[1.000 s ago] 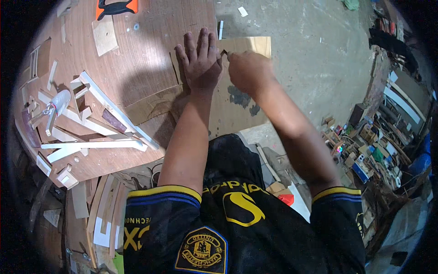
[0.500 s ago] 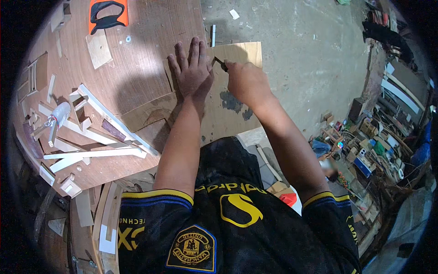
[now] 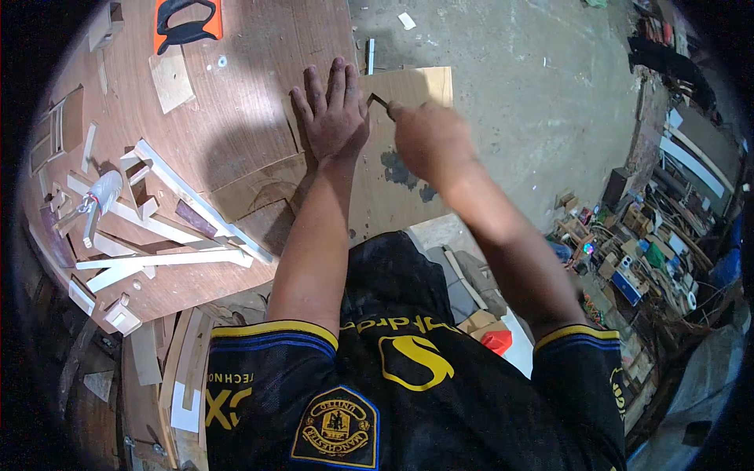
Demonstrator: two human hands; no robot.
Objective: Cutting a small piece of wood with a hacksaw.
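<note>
My left hand (image 3: pixel 336 129) lies flat with fingers spread, pressing on a light plywood board (image 3: pixel 372 196) at the workbench's right edge. My right hand (image 3: pixel 432 145), blurred by motion, is closed around a tool with a thin dark blade (image 3: pixel 380 100). Most of its handle is hidden in my fist, so its exact kind is unclear. The blade's tip meets the board just right of my left fingers. Dark stains (image 3: pixel 399 169) mark the board below my right hand. The board's right part juts past the bench over the floor.
A handsaw with an orange and black handle (image 3: pixel 188 23) lies on the brown bench (image 3: pixel 251 71) at the far left. White and wooden strips (image 3: pixel 169 259) and a small clear bottle (image 3: pixel 102 192) crowd its near left. Scraps and boxes (image 3: pixel 628 275) are heaped at the right.
My right hand has shifted slightly right, with its forearm swung outward; the tool is still in it. My left hand stays spread on the board.
</note>
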